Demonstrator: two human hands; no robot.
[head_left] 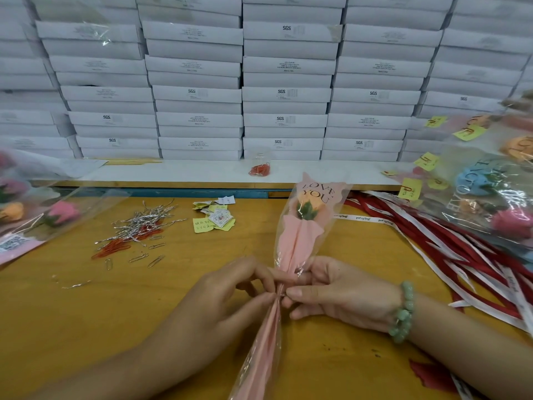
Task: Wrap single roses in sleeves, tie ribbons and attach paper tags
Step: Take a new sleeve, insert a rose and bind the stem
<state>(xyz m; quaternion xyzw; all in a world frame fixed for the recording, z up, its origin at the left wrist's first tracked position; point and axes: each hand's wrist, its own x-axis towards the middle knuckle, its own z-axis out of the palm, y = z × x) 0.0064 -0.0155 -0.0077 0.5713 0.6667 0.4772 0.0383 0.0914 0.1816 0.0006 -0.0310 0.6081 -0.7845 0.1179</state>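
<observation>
An orange rose point(310, 204) stands wrapped in a clear sleeve point(302, 235) with pink paper inside and "LOVE YOU" printed near the top. It lies along the middle of the yellow table point(86, 313), its flower end away from me. My left hand point(230, 295) and my right hand point(340, 293) pinch the gathered neck of the sleeve from either side. Whether a tie sits between the fingertips is hidden. Red and white ribbons point(450, 249) lie spread at the right. Small paper tags point(220, 217) sit among yellow notes behind the hands.
Silver twist ties point(144, 220), red and metal paper clips point(124, 249) lie scattered at the left. Wrapped roses lie at the left point(62, 215) and piled at the right point(490, 192). Stacked white boxes point(285, 90) form a wall behind a shelf holding a cup of red clips point(259, 168).
</observation>
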